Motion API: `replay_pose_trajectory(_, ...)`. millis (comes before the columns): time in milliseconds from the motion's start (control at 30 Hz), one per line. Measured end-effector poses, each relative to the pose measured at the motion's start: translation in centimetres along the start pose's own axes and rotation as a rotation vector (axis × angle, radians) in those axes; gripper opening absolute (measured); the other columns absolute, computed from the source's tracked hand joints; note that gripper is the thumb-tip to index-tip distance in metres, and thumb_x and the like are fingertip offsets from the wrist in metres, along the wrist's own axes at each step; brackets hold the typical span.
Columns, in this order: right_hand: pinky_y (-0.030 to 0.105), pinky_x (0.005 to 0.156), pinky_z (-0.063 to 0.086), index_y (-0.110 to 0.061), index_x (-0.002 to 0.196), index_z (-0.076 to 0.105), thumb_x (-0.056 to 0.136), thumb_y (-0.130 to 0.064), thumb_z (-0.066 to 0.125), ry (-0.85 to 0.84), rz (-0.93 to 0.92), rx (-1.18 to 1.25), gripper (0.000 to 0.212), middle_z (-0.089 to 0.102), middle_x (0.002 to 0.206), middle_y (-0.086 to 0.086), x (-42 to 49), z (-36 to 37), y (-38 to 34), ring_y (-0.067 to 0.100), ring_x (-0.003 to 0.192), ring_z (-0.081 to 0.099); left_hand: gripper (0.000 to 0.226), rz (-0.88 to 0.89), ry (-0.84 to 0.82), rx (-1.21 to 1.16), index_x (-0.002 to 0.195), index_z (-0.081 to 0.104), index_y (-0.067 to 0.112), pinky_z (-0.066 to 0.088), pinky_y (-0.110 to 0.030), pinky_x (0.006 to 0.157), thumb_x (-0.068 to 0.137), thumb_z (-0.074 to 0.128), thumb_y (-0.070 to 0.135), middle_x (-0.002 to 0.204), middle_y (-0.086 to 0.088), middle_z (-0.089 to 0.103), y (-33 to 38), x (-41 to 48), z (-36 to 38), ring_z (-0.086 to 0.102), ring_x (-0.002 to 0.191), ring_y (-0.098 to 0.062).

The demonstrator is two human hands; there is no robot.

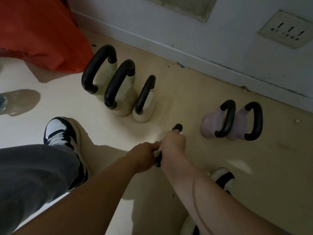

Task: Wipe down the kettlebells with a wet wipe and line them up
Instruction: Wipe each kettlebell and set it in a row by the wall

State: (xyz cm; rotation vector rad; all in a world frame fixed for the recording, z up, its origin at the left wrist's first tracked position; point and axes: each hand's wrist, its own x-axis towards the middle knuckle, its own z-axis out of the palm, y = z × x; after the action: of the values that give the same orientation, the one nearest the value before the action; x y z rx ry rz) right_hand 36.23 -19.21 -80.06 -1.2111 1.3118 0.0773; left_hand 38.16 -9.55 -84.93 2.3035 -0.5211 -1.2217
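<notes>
The right hand [173,145] grips the kettlebell handle [177,127] while the left hand [145,155] pinches the wipe [156,152]. Holding steady and wiping the handle's full curve would serve best.

Kettlebell handle [177,127] gripped by right hand [172,146]: only two black stubs show, beyond and behind grip; body hidden beneath hand and forearm. Left hand [145,155] fingertips lost behind right hand. White scrap [156,152] at grip, too small to identify. Shoe [223,177] right of grip half covered by forearm. Blurred object [3,102] far left of grip, cropped by frame edge.
</notes>
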Motion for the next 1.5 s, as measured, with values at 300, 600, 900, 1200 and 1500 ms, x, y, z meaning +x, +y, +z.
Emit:
replay_pose_trajectory(300,0.038,0.109,0.048,-0.012,0.15,0.031,0.1,-0.046,0.037,-0.004,-0.22,-0.131,0.06,0.054,0.137,0.012,-5.5,0.4,8.3,0.019,0.12,0.059,0.067,0.212,0.069,0.124,0.138,0.057,0.037,0.033,-0.039,0.117,0.083,0.055,0.076,0.152,0.008,0.048,-1.6,-1.9,1.3,0.046,0.139,-0.018)
replay_pose_trajectory(600,0.041,0.129,0.007,0.006,0.151,0.035,0.108,-0.023,0.033,0.027,-0.598,-0.726,0.052,0.008,0.169,0.02,1.8,-1.8,1.0,0.028,0.158,0.001,0.075,-0.073,0.188,-0.069,0.155,0.028,0.045,0.045,-0.035,0.109,0.094,0.045,0.004,0.155,0.006,0.045,-2.0,-2.4,2.1,0.047,0.139,-0.019)
replay_pose_trajectory(900,0.053,0.124,0.009,-0.018,0.108,0.077,0.096,-0.042,0.042,-0.22,-1.05,-1.776,0.044,0.07,0.11,0.01,-0.7,-3.6,1.3,0.036,0.125,0.049,0.065,-0.147,0.205,-0.151,0.155,0.036,0.029,0.038,-0.029,0.112,0.095,0.047,0.007,0.154,0.001,0.048,-2.5,-1.6,1.4,0.048,0.138,-0.019)
replay_pose_trajectory(1200,0.054,0.109,0.038,-0.011,0.112,0.067,0.092,-0.022,0.045,-0.398,-1.549,-1.789,0.032,0.065,0.1,0.011,0.2,-6.9,4.6,0.036,0.101,0.057,0.063,-0.292,0.262,-0.162,0.153,0.035,0.035,0.042,-0.035,0.108,0.094,0.041,0.013,0.151,0.0,0.049,-5.4,-3.5,1.8,0.052,0.132,-0.026)
replay_pose_trajectory(1500,0.032,0.084,0.043,-0.012,0.108,0.069,0.099,-0.022,0.051,-0.341,-0.288,-0.711,0.022,0.065,0.108,0.005,6.1,-4.5,-4.4,0.024,0.099,0.059,0.056,-0.132,0.264,-0.228,0.153,0.039,0.025,0.04,-0.035,0.113,0.099,0.044,0.011,0.154,0.001,0.047,-1.3,-1.7,1.5,0.048,0.138,-0.019)
